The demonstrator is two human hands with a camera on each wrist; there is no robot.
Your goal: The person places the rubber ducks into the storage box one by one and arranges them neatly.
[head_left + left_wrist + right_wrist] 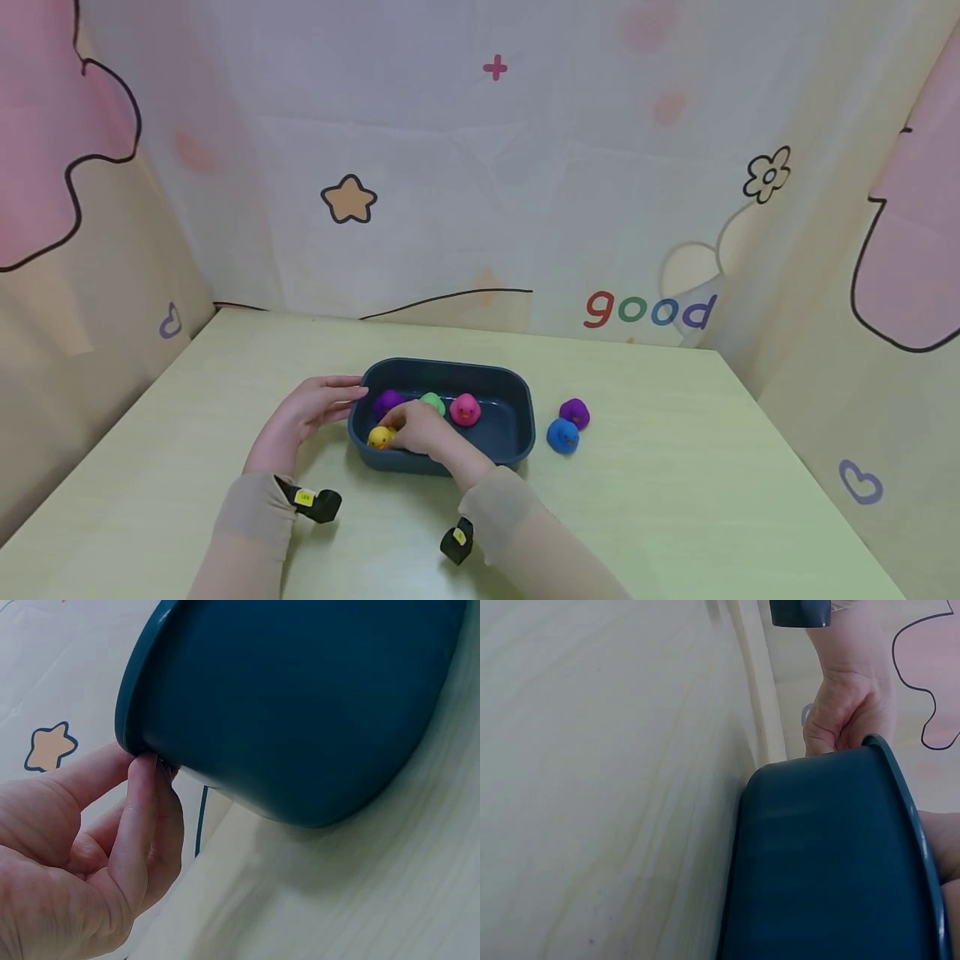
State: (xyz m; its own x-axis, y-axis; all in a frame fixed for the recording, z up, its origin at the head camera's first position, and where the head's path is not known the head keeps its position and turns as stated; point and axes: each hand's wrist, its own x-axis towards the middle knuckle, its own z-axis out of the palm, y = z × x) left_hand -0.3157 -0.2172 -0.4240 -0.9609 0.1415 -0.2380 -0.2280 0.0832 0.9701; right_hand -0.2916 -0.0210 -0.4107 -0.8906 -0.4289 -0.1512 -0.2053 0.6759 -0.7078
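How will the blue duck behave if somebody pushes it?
The blue duck may wobble or roll, as its body looks rounded. It is probably light, being much smaller than the tub. Pushed forward, it would likely nudge the purple duck behind it.

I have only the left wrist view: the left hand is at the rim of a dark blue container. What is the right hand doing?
Observer: The right hand holds a yellow duck inside the container.
Operator: Which other ducks are inside?
Observer: I can see a purple duck, a green duck and a pink duck there.
Operator: Are any ducks outside?
Observer: Yes, a blue duck and another purple duck are to the right of it.
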